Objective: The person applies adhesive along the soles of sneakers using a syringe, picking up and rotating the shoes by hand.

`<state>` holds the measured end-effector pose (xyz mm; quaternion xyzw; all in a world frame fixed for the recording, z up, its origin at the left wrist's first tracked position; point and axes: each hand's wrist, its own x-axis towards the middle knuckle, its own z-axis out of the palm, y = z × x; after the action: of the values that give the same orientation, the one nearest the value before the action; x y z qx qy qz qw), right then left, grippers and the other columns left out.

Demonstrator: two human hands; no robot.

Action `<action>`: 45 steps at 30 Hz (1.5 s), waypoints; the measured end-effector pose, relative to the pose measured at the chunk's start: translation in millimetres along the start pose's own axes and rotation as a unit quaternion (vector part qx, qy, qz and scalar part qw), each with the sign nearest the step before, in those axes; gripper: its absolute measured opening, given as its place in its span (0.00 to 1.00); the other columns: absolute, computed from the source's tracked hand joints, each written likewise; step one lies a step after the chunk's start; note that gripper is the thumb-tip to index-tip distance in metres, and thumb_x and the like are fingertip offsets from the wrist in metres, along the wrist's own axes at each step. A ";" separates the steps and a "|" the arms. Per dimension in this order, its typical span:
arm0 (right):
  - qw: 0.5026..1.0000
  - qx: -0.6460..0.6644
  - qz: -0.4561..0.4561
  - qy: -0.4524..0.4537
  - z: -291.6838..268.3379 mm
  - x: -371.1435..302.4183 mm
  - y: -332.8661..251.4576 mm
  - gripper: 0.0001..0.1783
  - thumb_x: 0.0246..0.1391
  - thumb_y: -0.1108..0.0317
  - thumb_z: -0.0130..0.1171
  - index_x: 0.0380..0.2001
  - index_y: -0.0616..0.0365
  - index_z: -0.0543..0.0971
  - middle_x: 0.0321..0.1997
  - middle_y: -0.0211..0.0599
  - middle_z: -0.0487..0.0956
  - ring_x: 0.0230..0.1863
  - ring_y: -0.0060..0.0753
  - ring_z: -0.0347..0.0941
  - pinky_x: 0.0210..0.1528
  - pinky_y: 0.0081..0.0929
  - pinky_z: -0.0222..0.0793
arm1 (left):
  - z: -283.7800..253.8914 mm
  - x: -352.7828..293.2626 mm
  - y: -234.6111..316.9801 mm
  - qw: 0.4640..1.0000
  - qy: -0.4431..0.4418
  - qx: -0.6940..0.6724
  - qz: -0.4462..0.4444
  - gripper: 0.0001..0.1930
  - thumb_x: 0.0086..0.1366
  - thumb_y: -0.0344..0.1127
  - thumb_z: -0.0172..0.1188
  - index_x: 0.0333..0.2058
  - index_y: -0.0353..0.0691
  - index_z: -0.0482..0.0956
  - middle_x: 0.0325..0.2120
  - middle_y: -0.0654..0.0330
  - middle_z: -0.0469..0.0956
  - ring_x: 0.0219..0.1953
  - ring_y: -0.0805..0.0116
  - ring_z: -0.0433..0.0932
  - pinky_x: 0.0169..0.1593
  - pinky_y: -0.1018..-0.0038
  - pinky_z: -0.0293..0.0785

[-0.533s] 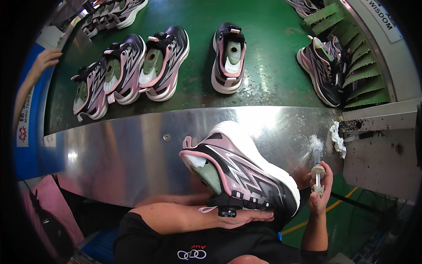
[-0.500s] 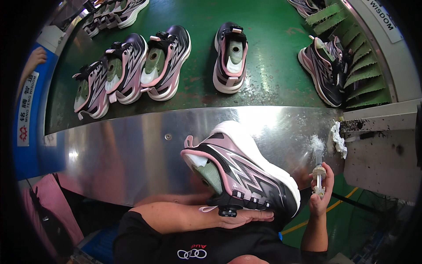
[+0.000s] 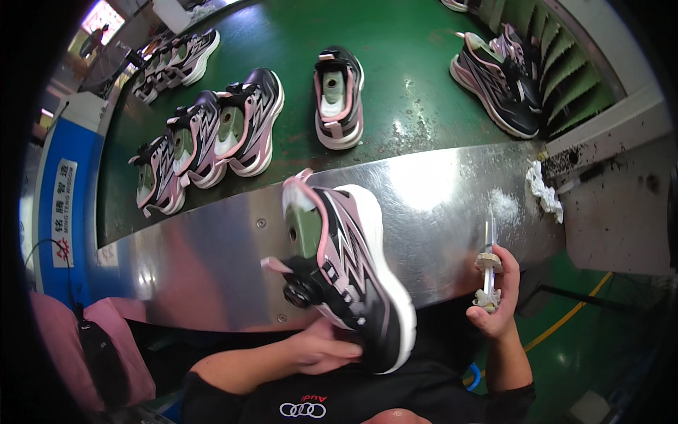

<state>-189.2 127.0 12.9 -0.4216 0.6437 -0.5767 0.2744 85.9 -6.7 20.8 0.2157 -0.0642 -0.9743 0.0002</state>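
A pink, black and white sneaker [image 3: 349,244] is tilted above the metal ledge, its heel pointing away from me and its toe near my body. My left hand [image 3: 323,346] is closed on the toe end, with some fingers hidden behind it. A green and white last or insert with a round hole shows in the shoe's opening, and a black dial sits on the tongue side. On the right, my right hand [image 3: 503,293] is closed around a clear syringe [image 3: 488,263]. The syringe's tip points away from me, over the ledge.
Beyond the metal ledge [image 3: 205,261] lies a green conveyor belt [image 3: 395,85] carrying several similar sneakers [image 3: 251,124]. One lone sneaker [image 3: 340,99] stands mid-belt; a pair [image 3: 494,81] is near the green flaps [image 3: 575,92]. Crumpled white tissue [image 3: 542,192] and white residue [image 3: 503,207] lie at right.
The sneaker has turned so its heel points farther away and its toe swings toward me, moving left. My left hand now shows more at the toe. The syringe stays in my right hand.
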 end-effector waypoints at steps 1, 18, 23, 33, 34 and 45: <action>1.000 0.009 0.000 0.002 0.6 -1.8 2.5 0.55 0.34 0.47 0.72 0.58 0.69 0.57 0.48 0.39 0.68 0.48 0.30 0.65 0.54 0.27 0.59 | 7.1 -15.5 5.6 0.999 0.029 0.009 0.019 0.35 0.53 0.17 0.55 0.60 0.39 0.55 0.56 0.55 0.64 0.58 0.61 0.66 0.60 0.66 0.63; 0.994 0.012 -0.074 -0.076 35.4 1.0 6.9 0.50 0.30 0.53 0.76 0.55 0.63 0.62 0.45 0.42 0.68 0.45 0.36 0.66 0.49 0.30 0.62 | 15.5 -81.2 72.4 0.534 0.275 0.661 0.450 0.47 0.38 0.43 0.77 0.56 0.32 0.62 0.50 0.53 0.68 0.52 0.62 0.69 0.54 0.69 0.65; 0.980 -0.018 -0.144 -0.137 48.0 20.8 -1.7 0.49 0.29 0.54 0.76 0.54 0.61 0.63 0.45 0.45 0.68 0.43 0.43 0.65 0.46 0.34 0.62 | 48.6 -12.6 83.5 0.329 0.125 0.820 0.451 0.45 0.35 0.46 0.78 0.52 0.35 0.67 0.50 0.44 0.68 0.50 0.53 0.72 0.50 0.66 0.69; 0.966 0.177 -0.104 -0.158 93.8 22.9 13.0 0.57 0.32 0.63 0.78 0.58 0.51 0.46 0.56 0.44 0.60 0.59 0.37 0.60 0.60 0.37 0.54 | 46.3 -2.1 111.0 0.414 0.168 0.786 0.427 0.28 0.42 0.29 0.72 0.44 0.34 0.71 0.39 0.50 0.74 0.41 0.62 0.75 0.46 0.73 0.69; 0.965 0.180 -0.128 -0.143 100.7 25.5 15.3 0.55 0.32 0.60 0.77 0.57 0.53 0.48 0.57 0.48 0.62 0.57 0.40 0.61 0.59 0.37 0.56 | 44.6 -4.3 112.7 0.434 0.177 0.775 0.424 0.29 0.42 0.28 0.71 0.45 0.33 0.71 0.40 0.52 0.73 0.42 0.65 0.74 0.47 0.75 0.68; 0.959 0.209 -0.120 -0.146 108.8 37.2 13.4 0.54 0.32 0.58 0.77 0.55 0.56 0.50 0.61 0.55 0.60 0.59 0.47 0.60 0.60 0.39 0.54 | 42.5 -5.0 117.2 0.448 0.190 0.764 0.424 0.29 0.42 0.30 0.71 0.45 0.32 0.71 0.39 0.55 0.72 0.41 0.68 0.72 0.47 0.75 0.67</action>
<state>-119.3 39.1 -15.3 -0.5088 0.4061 -0.6594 0.3760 69.3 -117.5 75.8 0.2546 -0.8647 -0.3460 0.2603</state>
